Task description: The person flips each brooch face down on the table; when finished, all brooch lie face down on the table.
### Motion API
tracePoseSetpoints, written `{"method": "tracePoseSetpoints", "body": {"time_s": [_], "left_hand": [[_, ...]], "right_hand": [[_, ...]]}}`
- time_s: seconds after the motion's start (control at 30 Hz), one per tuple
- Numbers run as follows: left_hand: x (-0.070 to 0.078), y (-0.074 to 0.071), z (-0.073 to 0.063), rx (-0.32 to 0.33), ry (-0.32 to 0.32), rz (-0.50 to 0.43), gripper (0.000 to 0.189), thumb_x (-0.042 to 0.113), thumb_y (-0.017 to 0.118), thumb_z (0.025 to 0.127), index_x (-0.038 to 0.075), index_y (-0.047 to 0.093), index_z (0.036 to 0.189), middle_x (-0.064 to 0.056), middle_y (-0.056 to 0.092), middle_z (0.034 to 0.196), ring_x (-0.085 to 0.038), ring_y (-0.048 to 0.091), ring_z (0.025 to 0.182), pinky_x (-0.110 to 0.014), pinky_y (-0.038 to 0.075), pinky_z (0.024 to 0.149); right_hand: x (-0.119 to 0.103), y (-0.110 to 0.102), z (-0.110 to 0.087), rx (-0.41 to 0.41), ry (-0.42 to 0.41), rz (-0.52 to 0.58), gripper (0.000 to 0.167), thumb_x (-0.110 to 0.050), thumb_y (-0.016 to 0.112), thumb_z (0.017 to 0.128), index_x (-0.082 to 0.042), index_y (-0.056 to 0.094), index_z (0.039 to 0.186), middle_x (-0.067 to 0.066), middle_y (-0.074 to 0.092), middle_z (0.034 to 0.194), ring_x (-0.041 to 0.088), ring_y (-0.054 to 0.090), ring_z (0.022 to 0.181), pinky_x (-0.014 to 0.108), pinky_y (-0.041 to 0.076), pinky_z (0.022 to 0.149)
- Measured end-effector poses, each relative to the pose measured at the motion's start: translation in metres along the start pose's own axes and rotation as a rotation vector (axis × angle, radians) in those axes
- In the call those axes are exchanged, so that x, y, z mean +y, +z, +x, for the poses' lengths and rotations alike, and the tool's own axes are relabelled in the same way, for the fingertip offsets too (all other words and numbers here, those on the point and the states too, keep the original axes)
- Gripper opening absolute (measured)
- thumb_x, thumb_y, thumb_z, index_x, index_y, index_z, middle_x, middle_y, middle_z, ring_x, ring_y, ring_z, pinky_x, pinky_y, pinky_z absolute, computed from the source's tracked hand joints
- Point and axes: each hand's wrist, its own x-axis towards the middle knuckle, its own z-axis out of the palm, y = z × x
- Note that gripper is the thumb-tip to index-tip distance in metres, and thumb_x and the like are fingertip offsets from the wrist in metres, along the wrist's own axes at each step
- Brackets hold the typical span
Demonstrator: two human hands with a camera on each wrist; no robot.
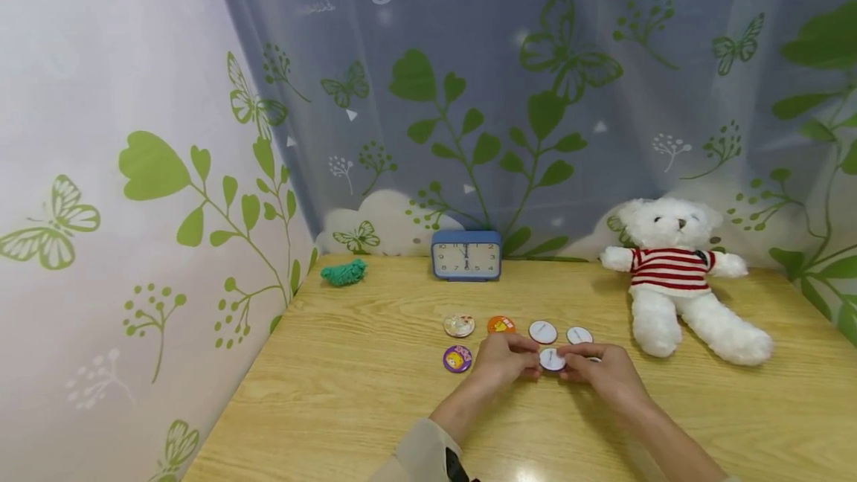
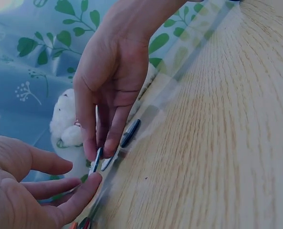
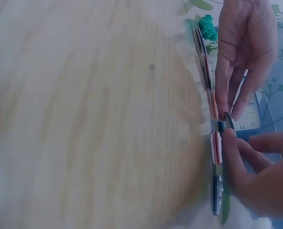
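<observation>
A round pin badge [image 1: 553,359], its white back facing up, is between my two hands at the front row of badges. From the left, my left hand [image 1: 504,360] grips its edge with the fingertips. My right hand [image 1: 605,372] pinches the opposite edge. In the left wrist view the badge [image 2: 98,160] appears edge-on, tilted and raised off the wood. Behind my hands lie an orange badge [image 1: 501,324] and two white-backed badges [image 1: 543,332]. Another badge [image 1: 594,359] is mostly hidden by my right hand.
To the left lie a purple badge [image 1: 457,358] and a pale patterned badge [image 1: 459,326]. A blue clock [image 1: 466,255] stands at the back, with a green bundle [image 1: 344,272] left of it. A white teddy bear [image 1: 672,274] sits at the right against the curtain.
</observation>
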Motion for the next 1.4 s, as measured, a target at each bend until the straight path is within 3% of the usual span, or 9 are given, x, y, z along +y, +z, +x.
{"method": "tracePoseSetpoints", "body": {"time_s": [0.17,0.33,1.0,1.4], "left_hand": [[0.001,0.001,-0.001,0.005,-0.018,0.032,0.014,-0.009,0.072,0.090,-0.010,0.074,0.103,-0.009,0.072,0.082,-0.025,0.076,0.078,-0.031,0.065,0.073],[0.001,0.002,-0.002,0.008,-0.022,0.069,0.013,-0.008,0.071,0.091,-0.009,0.075,0.104,-0.008,0.072,0.085,-0.023,0.076,0.079,-0.030,0.064,0.075],[0.008,-0.003,-0.002,-0.016,-0.033,0.163,0.012,0.002,0.070,0.096,-0.007,0.076,0.101,-0.006,0.073,0.086,-0.020,0.076,0.082,-0.027,0.063,0.076],[0.007,0.000,-0.005,-0.016,-0.035,0.160,0.012,0.002,0.070,0.096,-0.007,0.076,0.100,-0.003,0.072,0.085,-0.019,0.076,0.083,-0.027,0.063,0.077]], "right_hand": [[-0.003,-0.002,-0.003,-0.030,-0.011,0.004,0.035,-0.005,0.052,0.107,0.024,0.059,0.124,0.029,0.071,0.115,0.019,0.075,0.089,0.033,0.063,0.083],[-0.004,-0.004,-0.003,-0.054,-0.008,0.031,0.036,-0.006,0.048,0.108,0.025,0.059,0.122,0.027,0.073,0.110,0.019,0.074,0.090,0.033,0.063,0.083],[-0.007,-0.009,-0.003,-0.104,0.021,0.064,0.043,-0.014,0.043,0.111,0.025,0.053,0.129,0.027,0.068,0.119,0.019,0.073,0.095,0.034,0.063,0.086],[-0.006,-0.012,-0.005,-0.109,0.039,0.085,0.046,-0.015,0.043,0.112,0.025,0.046,0.134,0.024,0.068,0.120,0.015,0.073,0.093,0.033,0.063,0.086]]}}
